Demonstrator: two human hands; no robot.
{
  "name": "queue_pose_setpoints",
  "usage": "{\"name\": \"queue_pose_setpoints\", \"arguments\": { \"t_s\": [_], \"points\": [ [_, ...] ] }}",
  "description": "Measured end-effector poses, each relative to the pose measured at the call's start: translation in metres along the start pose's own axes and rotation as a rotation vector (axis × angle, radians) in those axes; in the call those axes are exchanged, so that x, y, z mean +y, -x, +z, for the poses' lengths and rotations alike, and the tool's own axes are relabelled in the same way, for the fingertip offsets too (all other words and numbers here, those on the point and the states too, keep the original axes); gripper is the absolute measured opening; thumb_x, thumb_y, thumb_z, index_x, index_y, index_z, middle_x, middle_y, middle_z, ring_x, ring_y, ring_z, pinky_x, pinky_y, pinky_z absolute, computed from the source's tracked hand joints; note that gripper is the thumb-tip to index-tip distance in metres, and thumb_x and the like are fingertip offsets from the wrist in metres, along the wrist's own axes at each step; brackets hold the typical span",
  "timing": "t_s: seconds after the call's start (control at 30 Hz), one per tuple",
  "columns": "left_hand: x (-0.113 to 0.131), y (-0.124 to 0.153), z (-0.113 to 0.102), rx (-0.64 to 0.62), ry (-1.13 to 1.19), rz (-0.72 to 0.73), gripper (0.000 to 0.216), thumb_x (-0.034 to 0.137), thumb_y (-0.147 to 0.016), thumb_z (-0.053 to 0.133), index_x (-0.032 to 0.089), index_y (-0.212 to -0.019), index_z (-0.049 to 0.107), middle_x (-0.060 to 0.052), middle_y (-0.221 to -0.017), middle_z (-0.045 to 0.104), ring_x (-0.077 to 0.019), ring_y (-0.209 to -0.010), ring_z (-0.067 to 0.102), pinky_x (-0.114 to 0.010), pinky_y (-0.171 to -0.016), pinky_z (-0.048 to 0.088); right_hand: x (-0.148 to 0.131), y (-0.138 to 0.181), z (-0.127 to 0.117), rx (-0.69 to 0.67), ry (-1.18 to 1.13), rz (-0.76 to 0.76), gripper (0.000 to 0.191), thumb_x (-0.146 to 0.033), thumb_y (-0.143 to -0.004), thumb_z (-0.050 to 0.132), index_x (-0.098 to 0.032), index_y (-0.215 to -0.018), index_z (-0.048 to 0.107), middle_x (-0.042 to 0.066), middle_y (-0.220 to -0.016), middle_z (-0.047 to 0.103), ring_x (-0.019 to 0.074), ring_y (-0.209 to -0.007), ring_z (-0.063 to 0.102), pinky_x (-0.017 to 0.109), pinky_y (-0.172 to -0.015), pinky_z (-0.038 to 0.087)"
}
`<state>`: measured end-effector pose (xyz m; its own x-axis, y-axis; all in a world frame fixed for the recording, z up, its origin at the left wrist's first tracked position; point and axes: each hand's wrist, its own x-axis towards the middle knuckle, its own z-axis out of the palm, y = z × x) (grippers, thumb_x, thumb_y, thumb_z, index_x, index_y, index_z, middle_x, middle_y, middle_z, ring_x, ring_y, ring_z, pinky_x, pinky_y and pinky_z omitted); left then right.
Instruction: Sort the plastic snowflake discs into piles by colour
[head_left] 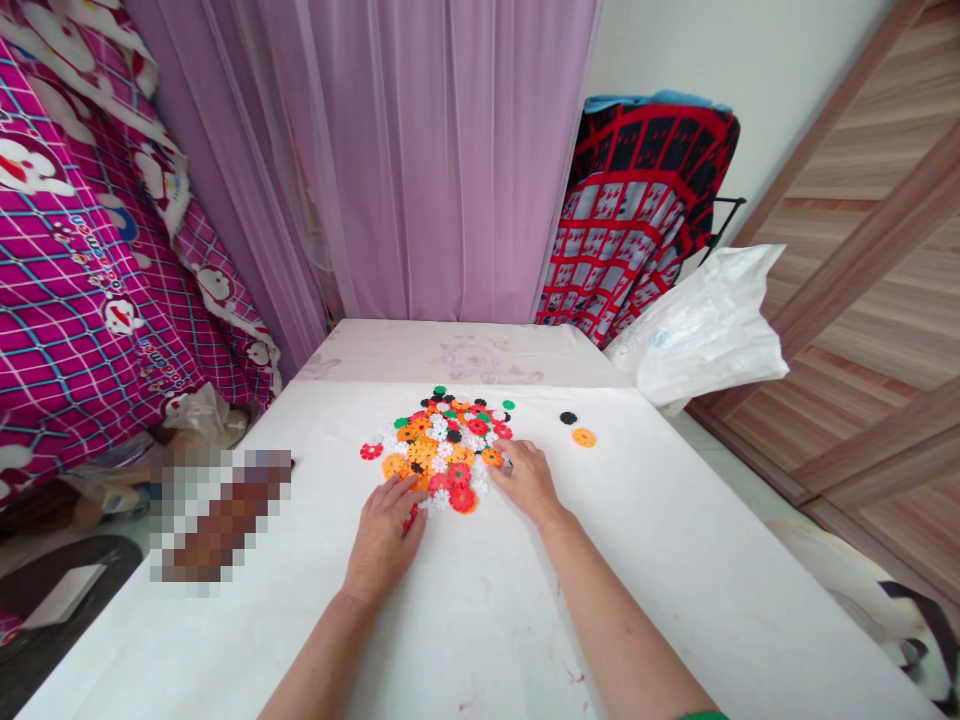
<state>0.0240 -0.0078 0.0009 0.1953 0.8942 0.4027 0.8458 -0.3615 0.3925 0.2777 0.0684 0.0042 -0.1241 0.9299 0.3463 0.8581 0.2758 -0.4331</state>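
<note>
A pile of flower-shaped plastic discs (442,455) in orange, red, white, green and black lies at the middle of the white-covered table (480,600). My left hand (386,535) rests at the pile's near left edge, its fingers spread over orange and red discs. On the right side, my right hand (529,480) touches the pile with its fingers apart, close to an orange disc (492,458). Both hands hide some of the pieces beneath them. Away from the pile, to the right, lie a black disc (568,418) and an orange disc (584,438).
A pixelated brown shape (229,525) is at the table's left. Beyond the right edge stands a white plastic bag (705,325). A purple curtain (450,160) hangs behind the table, and pink patterned cloth (97,270) hangs at left.
</note>
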Motion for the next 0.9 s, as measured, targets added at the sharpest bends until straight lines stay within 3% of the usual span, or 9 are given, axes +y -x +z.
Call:
{"name": "queue_pose_setpoints", "arguments": {
  "t_s": [0.2, 0.4, 0.6, 0.77, 0.9],
  "points": [
    [-0.001, 0.0, 0.001, -0.002, -0.012, -0.003, 0.029, 0.028, -0.088, 0.049, 0.028, -0.109, 0.069, -0.005, -0.127, 0.065, -0.0286, -0.125, 0.053, -0.053, -0.103, 0.045, -0.001, -0.004, 0.002, -0.003, -0.066, 0.085, 0.052, -0.025, -0.071, 0.066, -0.024, -0.123, 0.055, 0.003, -0.111, 0.068, 0.0233, -0.105, 0.056, 0.037, -0.091, 0.038],
    [-0.001, 0.0, 0.001, -0.012, -0.017, -0.004, 0.029, 0.028, -0.088, 0.049, 0.028, -0.109, 0.069, -0.005, -0.126, 0.065, -0.0285, -0.125, 0.053, -0.053, -0.103, 0.044, -0.001, -0.003, 0.005, 0.024, -0.084, 0.075, 0.048, -0.025, -0.071, 0.066, -0.024, -0.118, 0.058, 0.003, -0.102, 0.07, 0.0234, -0.104, 0.057, 0.038, -0.091, 0.038],
    [-0.001, 0.0, 0.002, 0.01, -0.009, -0.002, 0.028, 0.028, -0.087, 0.049, 0.028, -0.106, 0.07, -0.006, -0.125, 0.066, -0.0289, -0.124, 0.054, -0.054, -0.102, 0.045, 0.007, -0.006, 0.001, 0.243, -0.122, 0.063, 0.048, -0.028, -0.069, 0.065, -0.022, -0.116, 0.056, 0.005, -0.102, 0.069, 0.0248, -0.101, 0.056, 0.04, -0.091, 0.039],
    [-0.002, 0.0, 0.002, 0.012, -0.006, 0.013, 0.028, 0.027, -0.087, 0.05, 0.028, -0.107, 0.069, -0.006, -0.125, 0.065, -0.0291, -0.123, 0.054, -0.054, -0.101, 0.046, 0.052, -0.008, -0.023, 0.526, -0.102, 0.334, 0.049, -0.037, -0.07, 0.06, -0.018, -0.115, 0.054, 0.009, -0.105, 0.068, 0.0278, -0.102, 0.055, 0.044, -0.092, 0.038],
    [-0.002, 0.0, 0.001, 0.016, -0.004, 0.016, 0.027, 0.027, -0.087, 0.05, 0.027, -0.107, 0.069, -0.006, -0.125, 0.065, -0.0289, -0.123, 0.055, -0.054, -0.101, 0.046, 0.086, -0.006, -0.042, 0.608, -0.054, 0.602, 0.054, -0.038, -0.067, 0.06, -0.017, -0.117, 0.052, 0.01, -0.107, 0.068, 0.03, -0.101, 0.054, 0.044, -0.091, 0.037]
  ]
}}
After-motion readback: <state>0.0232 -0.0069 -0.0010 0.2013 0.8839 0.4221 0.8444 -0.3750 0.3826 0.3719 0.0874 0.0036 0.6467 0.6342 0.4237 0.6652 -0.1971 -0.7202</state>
